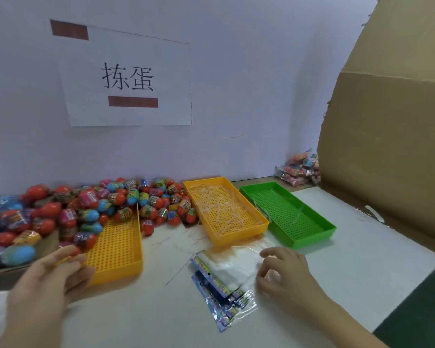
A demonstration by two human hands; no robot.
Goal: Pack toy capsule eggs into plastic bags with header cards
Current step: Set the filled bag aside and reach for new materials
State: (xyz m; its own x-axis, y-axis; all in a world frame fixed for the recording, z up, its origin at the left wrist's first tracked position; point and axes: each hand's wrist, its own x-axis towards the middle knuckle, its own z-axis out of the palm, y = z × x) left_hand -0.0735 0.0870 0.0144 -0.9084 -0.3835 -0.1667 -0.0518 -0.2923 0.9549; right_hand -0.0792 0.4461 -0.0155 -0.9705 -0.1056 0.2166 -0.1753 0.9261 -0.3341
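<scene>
My right hand (284, 272) pinches the top plastic bag (229, 267); clinging bags beneath (227, 306) could lift too. Left of it, my left hand (53, 280) is blurred: grip unclear.

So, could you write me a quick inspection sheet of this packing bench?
Surface: white table, dark green patch at its right corner.
Job's things: capsule eggs heaped at left, spilling into a yellow tray; bags with header cards stacked at centre; packed bags by the wall.
Clutter: second yellow tray holding clear strips; green tray with a few strips.
Hands: left hand at the first tray's near corner, blurred, grip unclear; right hand curled over the bag stack, grip unclear.
Cables: nothing seen.
Surroundings: paper sign on the wall; cardboard box at right.
</scene>
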